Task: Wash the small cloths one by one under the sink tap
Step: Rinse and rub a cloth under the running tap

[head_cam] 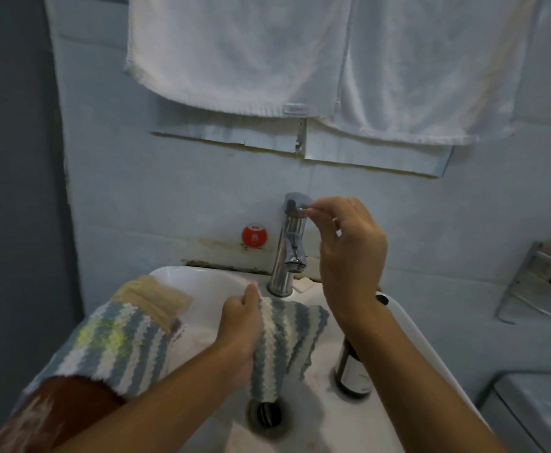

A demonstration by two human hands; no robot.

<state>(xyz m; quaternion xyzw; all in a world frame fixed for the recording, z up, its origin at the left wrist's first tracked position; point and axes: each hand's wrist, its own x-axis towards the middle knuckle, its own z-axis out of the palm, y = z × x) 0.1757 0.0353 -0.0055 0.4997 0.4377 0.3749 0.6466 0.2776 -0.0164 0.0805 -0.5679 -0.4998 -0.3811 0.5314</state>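
Observation:
My left hand (240, 322) grips a blue-and-white striped small cloth (287, 335), which hangs over the white sink basin (202, 282) with its lower end above the drain (267, 416). My right hand (349, 253) pinches the lever on top of the chrome tap (289, 243). No water shows at the spout. More small cloths lie piled on the sink's left rim: a striped blue, white and yellow one (120, 348), a beige one (156, 299) and a reddish-brown one (61, 410).
A dark bottle (354, 367) stands on the sink's right side, partly behind my right forearm. White towels (300, 53) hang on the wall above the tap. A red round sticker (254, 237) is on the tiles. A metal wall rack (542, 282) is at the right.

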